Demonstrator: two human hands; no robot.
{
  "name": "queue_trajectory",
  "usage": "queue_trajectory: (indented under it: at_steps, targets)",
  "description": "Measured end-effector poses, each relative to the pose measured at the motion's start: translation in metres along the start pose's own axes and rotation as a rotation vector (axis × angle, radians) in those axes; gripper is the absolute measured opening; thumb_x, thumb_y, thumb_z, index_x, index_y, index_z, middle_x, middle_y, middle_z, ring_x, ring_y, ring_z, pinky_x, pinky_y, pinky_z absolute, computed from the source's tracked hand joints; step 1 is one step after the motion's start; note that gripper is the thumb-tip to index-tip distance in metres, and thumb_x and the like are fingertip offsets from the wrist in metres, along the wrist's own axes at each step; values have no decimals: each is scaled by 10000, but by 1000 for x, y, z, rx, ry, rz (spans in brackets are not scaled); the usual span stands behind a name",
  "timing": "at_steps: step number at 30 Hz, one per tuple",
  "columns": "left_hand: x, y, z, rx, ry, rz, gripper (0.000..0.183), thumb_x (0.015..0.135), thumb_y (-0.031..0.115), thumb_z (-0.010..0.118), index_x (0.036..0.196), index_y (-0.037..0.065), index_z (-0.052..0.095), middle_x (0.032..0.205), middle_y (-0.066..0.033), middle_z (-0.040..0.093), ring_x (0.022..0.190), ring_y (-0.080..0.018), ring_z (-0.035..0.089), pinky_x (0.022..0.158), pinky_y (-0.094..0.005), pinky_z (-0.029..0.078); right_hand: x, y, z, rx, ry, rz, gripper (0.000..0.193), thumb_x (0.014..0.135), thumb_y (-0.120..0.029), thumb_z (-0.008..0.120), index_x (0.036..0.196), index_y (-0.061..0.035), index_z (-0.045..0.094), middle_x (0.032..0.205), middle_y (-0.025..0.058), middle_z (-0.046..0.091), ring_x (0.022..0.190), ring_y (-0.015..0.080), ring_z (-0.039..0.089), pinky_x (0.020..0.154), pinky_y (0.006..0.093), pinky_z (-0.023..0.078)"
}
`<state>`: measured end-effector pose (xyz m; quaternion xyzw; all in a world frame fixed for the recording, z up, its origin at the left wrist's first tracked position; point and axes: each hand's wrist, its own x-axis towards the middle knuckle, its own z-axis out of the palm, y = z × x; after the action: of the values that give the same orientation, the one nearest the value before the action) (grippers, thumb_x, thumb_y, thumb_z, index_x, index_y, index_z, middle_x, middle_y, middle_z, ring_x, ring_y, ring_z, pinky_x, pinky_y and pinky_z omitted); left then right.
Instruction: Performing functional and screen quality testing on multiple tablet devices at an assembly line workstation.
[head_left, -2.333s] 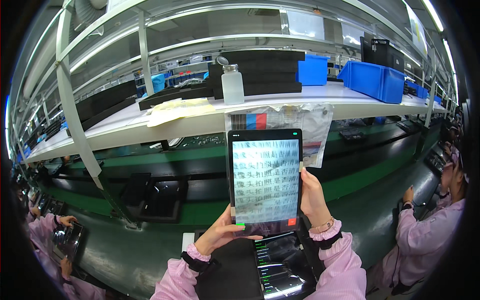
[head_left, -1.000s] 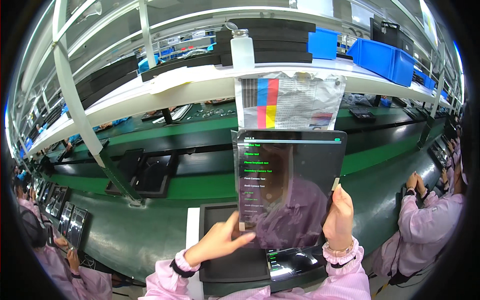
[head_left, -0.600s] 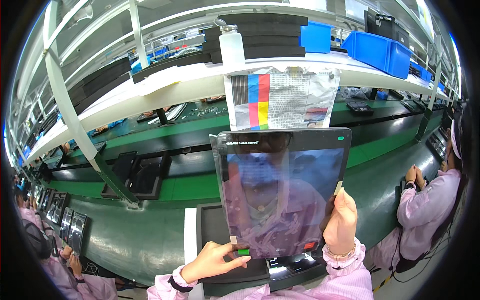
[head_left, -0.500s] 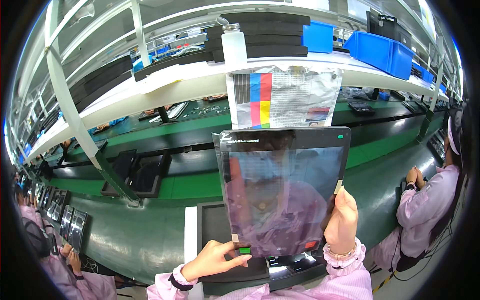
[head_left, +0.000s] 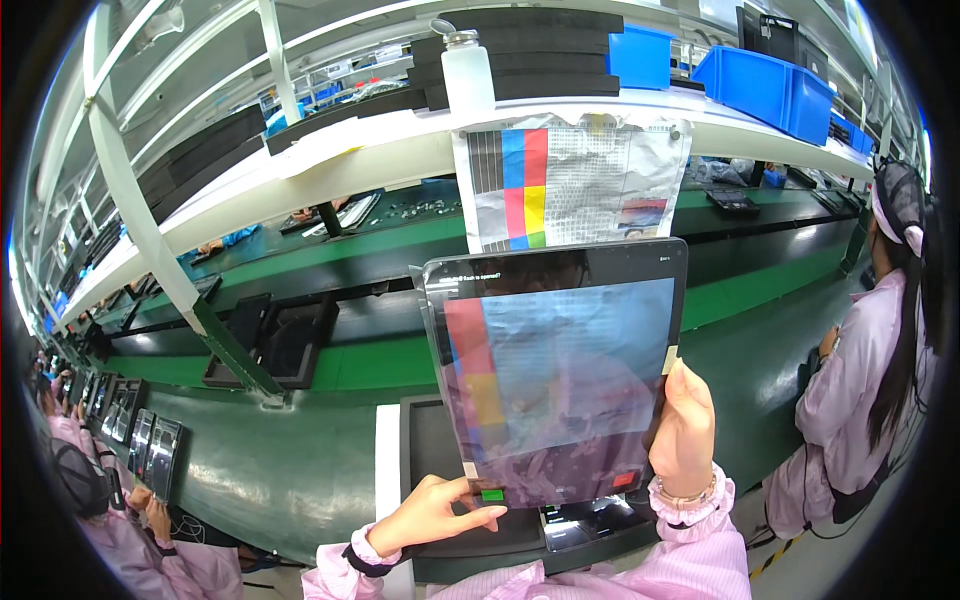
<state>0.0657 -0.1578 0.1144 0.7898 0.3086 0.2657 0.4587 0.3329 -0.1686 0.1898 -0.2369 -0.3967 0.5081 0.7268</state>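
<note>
Between my hands a black tablet (head_left: 560,380) is held up, tilted, its screen facing me. On the screen are a camera picture of a colour chart, a small green button at the lower left and a red one at the lower right. My left hand (head_left: 437,515) grips the lower left corner, thumb stretched along the bottom edge near the green button. My right hand (head_left: 685,425) clasps the right edge, thumb beside a beige tape tab (head_left: 670,360). Behind the tablet's top edge hangs the creased paper colour chart (head_left: 590,185). Fingers behind the tablet are hidden.
Under the tablet, a black tray (head_left: 425,450) and another dark glossy device (head_left: 590,523) lie on the green bench (head_left: 270,460). The shelf above bears a white bottle (head_left: 467,78) and blue bins (head_left: 765,90). Co-workers sit at the right (head_left: 865,350) and left (head_left: 100,500).
The tablet has shifted slightly left and tilted. Its screen now shows the chart's colour blocks more plainly. The co-worker at the right has turned, with their hands now mostly hidden.
</note>
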Motion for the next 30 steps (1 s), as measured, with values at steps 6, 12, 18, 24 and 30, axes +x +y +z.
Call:
queue_trajectory:
  at_steps: [6, 12, 18, 24, 30]
  targets:
    - [0, -1, 0, -2, 18, 18, 336, 830, 222, 676, 1096, 28, 605, 677, -50, 688, 601, -144, 670, 534, -233, 475, 2, 2, -1, -2, 6, 6, 315, 970, -203, 428, 1122, 45, 546, 1121, 106, 597, 1019, 182, 556, 908, 295, 409]
    - [0, 0, 0, -16, 0, -22, 316, 837, 218, 667, 1083, 33, 596, 689, -54, 690, 652, -166, 687, 572, -240, 501, 1, 3, -2, 38, -11, 18, 304, 968, -202, 429, 1116, 33, 553, 1113, 103, 600, 1013, 187, 559, 906, 302, 411]
    - [1, 0, 1, -14, 10, -22, 279, 852, 217, 645, 1053, 30, 598, 689, -50, 690, 649, -171, 685, 577, -251, 506, 2, 4, -3, 3, 5, 16, 305, 965, -207, 430, 1107, 32, 555, 1101, 106, 603, 1002, 192, 563, 902, 310, 415]
    - [0, 3, -1, 2, -9, -122, 267, 858, 223, 633, 1019, 11, 612, 695, -48, 692, 631, -165, 681, 561, -249, 499, 2, 5, -4, -19, 13, 16, 344, 982, -229, 413, 1138, 56, 526, 1118, 101, 586, 1010, 157, 544, 902, 284, 404]
    - [1, 0, 0, 6, 24, -49, 275, 858, 223, 633, 1012, -5, 614, 693, -46, 691, 623, -160, 679, 550, -244, 494, 3, 6, -4, -28, -16, 8, 360, 982, -230, 412, 1162, 63, 516, 1133, 108, 583, 1028, 165, 543, 910, 282, 398]
